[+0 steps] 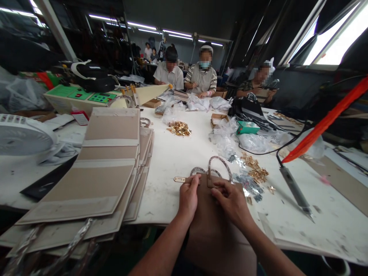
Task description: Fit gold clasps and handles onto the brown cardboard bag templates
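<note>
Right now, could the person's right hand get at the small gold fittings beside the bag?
Probably yes: the gold fittings lie on the white table just beyond the right hand, only loose plastic wrappers between, though it grips the brown bag.

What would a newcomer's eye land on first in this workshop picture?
First, the left hand and right hand at bottom centre, pinching the top edge of a brown bag with wrapped handles. Next, the tall stack of beige panels on the left of the white table, and the bright orange strip slanting in from the right. Gold fittings glint in small piles mid-table.
</note>
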Demonstrator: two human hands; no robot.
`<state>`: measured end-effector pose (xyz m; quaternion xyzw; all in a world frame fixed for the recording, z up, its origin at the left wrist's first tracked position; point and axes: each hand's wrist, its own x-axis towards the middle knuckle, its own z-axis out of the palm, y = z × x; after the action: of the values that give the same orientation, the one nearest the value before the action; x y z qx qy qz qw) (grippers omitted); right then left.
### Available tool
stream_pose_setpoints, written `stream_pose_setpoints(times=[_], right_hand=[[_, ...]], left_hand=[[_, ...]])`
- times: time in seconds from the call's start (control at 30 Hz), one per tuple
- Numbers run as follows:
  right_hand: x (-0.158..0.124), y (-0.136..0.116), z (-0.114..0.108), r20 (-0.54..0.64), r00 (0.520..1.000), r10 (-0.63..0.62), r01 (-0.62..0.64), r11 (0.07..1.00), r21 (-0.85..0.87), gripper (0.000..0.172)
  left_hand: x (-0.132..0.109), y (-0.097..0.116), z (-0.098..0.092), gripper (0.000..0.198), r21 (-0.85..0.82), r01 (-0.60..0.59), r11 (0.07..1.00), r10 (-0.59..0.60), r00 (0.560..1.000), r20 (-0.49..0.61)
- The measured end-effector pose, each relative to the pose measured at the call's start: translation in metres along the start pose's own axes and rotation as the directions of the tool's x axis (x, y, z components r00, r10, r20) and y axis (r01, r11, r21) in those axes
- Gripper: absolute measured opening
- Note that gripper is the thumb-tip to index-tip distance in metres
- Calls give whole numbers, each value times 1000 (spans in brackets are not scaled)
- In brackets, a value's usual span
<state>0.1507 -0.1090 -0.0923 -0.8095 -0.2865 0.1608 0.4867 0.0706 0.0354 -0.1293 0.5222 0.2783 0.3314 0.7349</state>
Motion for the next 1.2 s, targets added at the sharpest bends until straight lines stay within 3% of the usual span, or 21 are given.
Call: stream_pose_setpoints(times=[0.13,0.3,0.53,0.83,1.03,1.2], right_hand=[[-8,-16,4,10,1000,-27,27,999,-18,36],[5,-27,13,-24,989,-146,140,977,-161,33],[14,-29,17,-9,993,-114,108,960,-257,32],[11,-35,19,-70,991,-110,84,949,-304,27],[15,-29,28,-39,993,-109,86,925,-371,23],[22,-23,26,-17,1000,18,-22,964,-264,19]], left_hand=[[-1,2,0,42,10,30,999,-31,999,40],[0,1,-1,40,-56,34,998,-31,998,54],[-1,0,-2,38,-52,18,998,-15,998,55],[-2,4,-1,33,-11,0,1000,1,998,59],[-1,-4,-1,28,79,-106,991,98,991,93],[-2,-6,-2,26,168,-199,965,185,978,97]])
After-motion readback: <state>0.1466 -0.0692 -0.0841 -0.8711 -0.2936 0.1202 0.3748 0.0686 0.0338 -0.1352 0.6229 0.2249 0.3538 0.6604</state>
